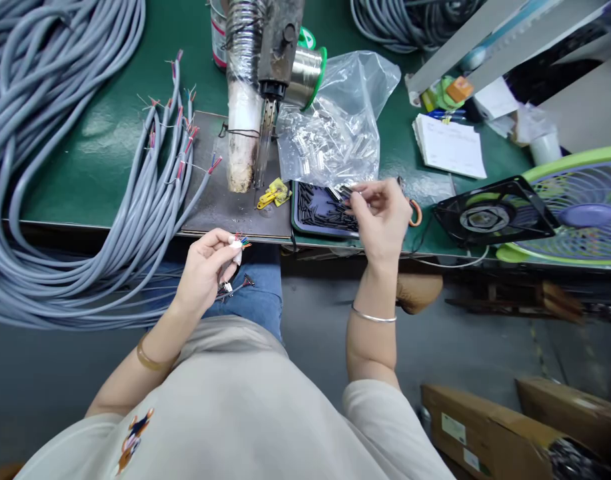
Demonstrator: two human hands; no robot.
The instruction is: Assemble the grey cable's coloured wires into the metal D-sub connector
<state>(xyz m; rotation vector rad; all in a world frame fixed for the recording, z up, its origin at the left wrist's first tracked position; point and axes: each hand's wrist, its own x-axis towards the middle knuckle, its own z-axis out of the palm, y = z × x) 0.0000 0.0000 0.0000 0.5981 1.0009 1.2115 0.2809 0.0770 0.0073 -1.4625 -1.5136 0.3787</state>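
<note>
My left hand [205, 267] is closed around the end of a grey cable [135, 280] whose stripped coloured wires [242, 241] stick out above my thumb, just below the bench edge. My right hand [380, 213] hovers over a dark tray [305, 220] of small black tubes, pinching one small piece between thumb and fingertips. A clear plastic bag [335, 127] of small transparent parts lies just behind the tray.
Big coils of grey cable [60, 133] fill the left of the green bench [105, 153]. A soldering iron stand [265, 80] and solder spool [308, 73] stand at the centre back. A paper pad [450, 147], small black fan [490, 213] and green fan [580, 207] lie right. Cardboard boxes [490, 427] sit on the floor.
</note>
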